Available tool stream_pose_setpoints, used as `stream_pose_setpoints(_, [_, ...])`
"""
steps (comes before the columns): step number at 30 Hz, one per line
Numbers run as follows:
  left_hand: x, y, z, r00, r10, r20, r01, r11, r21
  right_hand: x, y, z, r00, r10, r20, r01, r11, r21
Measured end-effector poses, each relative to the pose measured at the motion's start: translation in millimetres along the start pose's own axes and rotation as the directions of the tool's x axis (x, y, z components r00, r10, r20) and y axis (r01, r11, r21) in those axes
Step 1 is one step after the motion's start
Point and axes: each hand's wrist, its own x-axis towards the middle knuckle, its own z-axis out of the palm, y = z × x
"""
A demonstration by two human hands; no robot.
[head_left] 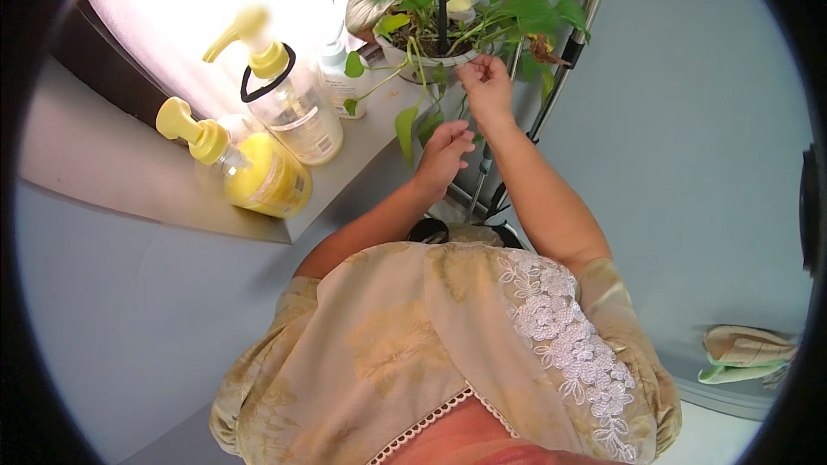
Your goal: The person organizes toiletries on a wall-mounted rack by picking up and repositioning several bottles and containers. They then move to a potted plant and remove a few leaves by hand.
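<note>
A leafy green vine plant [422, 0] grows in a white pot [405, 60] at the corner of the ledge, with stems trailing over the front. My right hand [488, 95] is at the pot's right rim, thumb and fingers pinched together. What lies between those fingertips is too small to make out. Lower and to the left, my left hand [444, 162] is beside a hanging leaf [407, 133], its fingers loosely curled and apart, with nothing visible in them. A dark stake [443, 9] stands upright in the soil.
On the ledge [345, 159], left of the plant, stand a yellow-filled pump bottle [271, 176], a clear pump bottle [306, 125] with a black band and a small white pump bottle [345, 90]. A metal pole [586, 21] rises right of the pot. A cloth [748, 349] lies far right.
</note>
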Motion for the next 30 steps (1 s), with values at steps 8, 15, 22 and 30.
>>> stream_pose_setpoints(8, [1,3,-6,0.997,-0.005,0.079,-0.001,0.997,0.075,-3,-9,-1,0.986,0.081,0.143,-0.103,0.983,0.149])
stream_pose_setpoints(15, [2,7,-8,0.997,0.002,0.08,-0.011,0.994,0.109,-5,-6,-13,0.971,0.197,0.139,-0.203,0.978,0.036])
stream_pose_setpoints(22, [1,2,-10,0.997,-0.012,0.071,0.006,0.996,0.089,-3,-16,2,0.978,0.168,0.12,-0.189,0.964,0.189])
stream_pose_setpoints(30, [-4,1,-11,0.998,-0.005,0.064,0.001,0.998,0.066,3,-12,-5,0.976,0.186,0.114,-0.205,0.96,0.192])
